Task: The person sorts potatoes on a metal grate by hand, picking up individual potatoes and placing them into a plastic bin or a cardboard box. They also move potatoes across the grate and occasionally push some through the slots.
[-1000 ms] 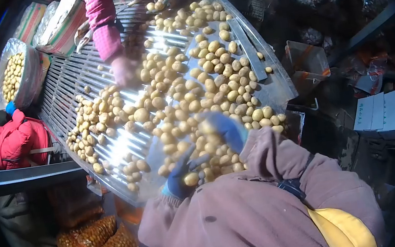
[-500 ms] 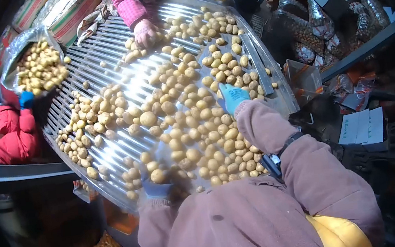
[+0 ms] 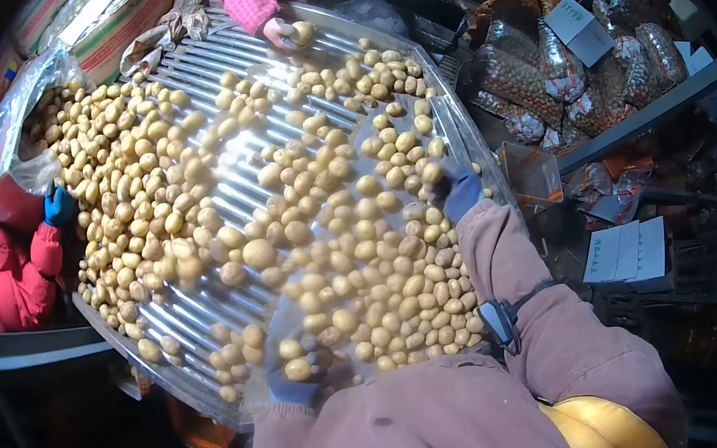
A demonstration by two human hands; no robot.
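My left hand (image 3: 292, 383), in a blue glove, is cupped at the near edge of a slatted metal sorting table (image 3: 193, 314). Two potatoes (image 3: 296, 370) rest in its curled fingers. At the right side of the table, my gloved right hand (image 3: 463, 189) has its fingers bent around a potato (image 3: 433, 172), though the grip is partly hidden. Between my hands lies a dense spread of loose potatoes (image 3: 384, 283), round and pale yellow-brown.
At the left, a person in a red jacket (image 3: 5, 258) holds a plastic bag (image 3: 11, 164) over the table. Across from me, another person's hand (image 3: 286, 32) holds a potato. Filled bags (image 3: 517, 57) are piled at right, near white cardboard (image 3: 623, 252).
Many potatoes have poured from the bag onto the table's left side. My right hand has turned and closed by a potato. The hand across from me has lifted a potato.
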